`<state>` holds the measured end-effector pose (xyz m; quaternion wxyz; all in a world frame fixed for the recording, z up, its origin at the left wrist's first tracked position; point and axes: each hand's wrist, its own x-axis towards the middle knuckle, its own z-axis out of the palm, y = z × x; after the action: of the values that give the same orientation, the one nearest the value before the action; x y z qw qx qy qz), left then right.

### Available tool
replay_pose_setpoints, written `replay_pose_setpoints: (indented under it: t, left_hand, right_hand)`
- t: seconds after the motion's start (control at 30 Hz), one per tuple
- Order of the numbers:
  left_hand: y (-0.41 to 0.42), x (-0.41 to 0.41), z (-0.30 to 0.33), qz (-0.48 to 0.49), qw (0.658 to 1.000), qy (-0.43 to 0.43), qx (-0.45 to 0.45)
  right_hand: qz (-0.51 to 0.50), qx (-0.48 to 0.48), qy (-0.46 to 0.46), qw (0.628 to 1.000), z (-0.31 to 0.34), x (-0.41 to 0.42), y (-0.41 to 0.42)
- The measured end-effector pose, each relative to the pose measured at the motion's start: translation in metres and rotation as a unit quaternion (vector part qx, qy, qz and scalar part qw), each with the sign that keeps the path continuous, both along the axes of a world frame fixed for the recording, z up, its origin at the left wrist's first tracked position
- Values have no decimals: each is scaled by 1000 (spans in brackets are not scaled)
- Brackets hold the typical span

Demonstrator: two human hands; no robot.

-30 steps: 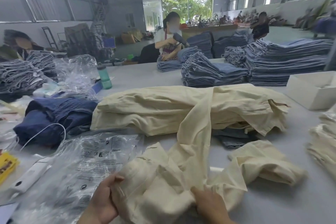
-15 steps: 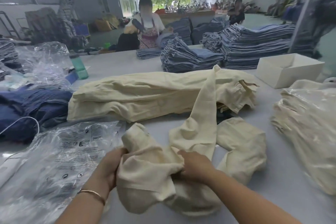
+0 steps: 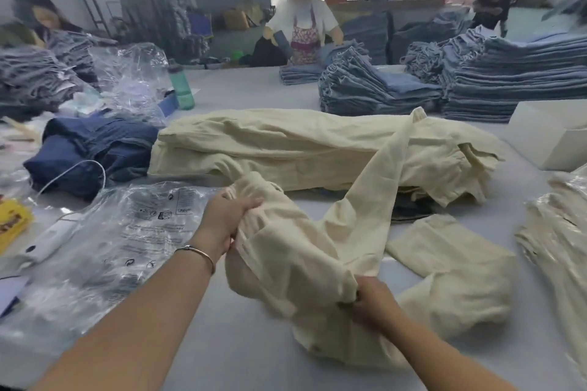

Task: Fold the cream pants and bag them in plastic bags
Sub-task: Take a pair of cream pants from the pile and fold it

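Both hands, left hand (image 3: 227, 216) and right hand (image 3: 373, 301), grip crumpled cream cotton pants (image 3: 295, 260) above the grey desk (image 3: 241, 340), clear plastic bags (image 3: 127, 232) left.

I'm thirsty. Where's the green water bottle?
In the head view, the green water bottle stands upright far left on the table, beside crumpled plastic, behind the navy garment.

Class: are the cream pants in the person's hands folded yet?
Not folded: cream pants hang bunched between left hand and right hand, one leg trailing over the pile.
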<state>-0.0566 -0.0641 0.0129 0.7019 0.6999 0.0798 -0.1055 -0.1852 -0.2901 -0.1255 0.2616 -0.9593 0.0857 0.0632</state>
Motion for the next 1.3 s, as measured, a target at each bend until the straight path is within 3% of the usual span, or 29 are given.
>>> replay_pose_setpoints:
  t: [0.1, 0.17, 0.27, 0.33, 0.43, 0.47, 0.53, 0.57, 0.7, 0.8, 0.93, 1.0, 1.07, 1.13, 1.2, 1.3]
  left_hand:
    - [16, 15, 17, 77, 992, -74, 61]
    - [19, 21, 24, 91, 993, -78, -5]
    - [17, 26, 34, 108, 983, -59, -133]
    - [21, 31, 42, 124, 972, -62, -189]
    - [30, 32, 53, 145, 960, -91, -220]
    - [34, 32, 56, 159, 955, -98, -228]
    - [48, 32, 65, 197, 942, -117, -243]
    - [56, 32, 70, 214, 935, -128, -251]
    - [86, 31, 84, 230, 920, -172, -266]
    - [108, 31, 92, 229, 913, -205, -270]
    - [131, 41, 96, 226, 912, -211, -269]
    - [130, 46, 83, 169, 929, -155, -291]
    - [129, 50, 55, 112, 955, -73, -264]
    - [128, 51, 9, 79, 990, -6, -114]
    - [123, 43, -41, 39, 996, 74, -6]
    - [119, 29, -89, 39, 979, 198, -10]
  right_hand:
    - [-41, 72, 30, 996, 25, 11, -42]
    - [-36, 159, 89, 983, 45, 14, -61]
    - [90, 225, 272, 931, 76, 8, -77]
    - [157, 134, 334, 920, 85, 1, -83]
    - [164, -83, 301, 936, 83, -7, -86]
    - [134, -90, 267, 950, 78, -10, -86]
    - [63, 31, 199, 977, 72, -15, -87]
    - [37, 118, 189, 974, 72, -18, -87]
    - [2, 381, 238, 894, 88, -14, -104]
    - [-52, 460, 224, 858, 110, 7, -127]
    - [-40, 358, 214, 908, 146, 46, -146]
    - [-73, 292, 178, 937, 159, 64, -149]
    - [-113, 79, 104, 985, 161, 84, -139]
    - [-164, -189, 23, 968, 155, 100, -113]
    - [-142, -209, -41, 967, 142, 113, -66]
    - [1, -142, -48, 989, 107, 117, 22]
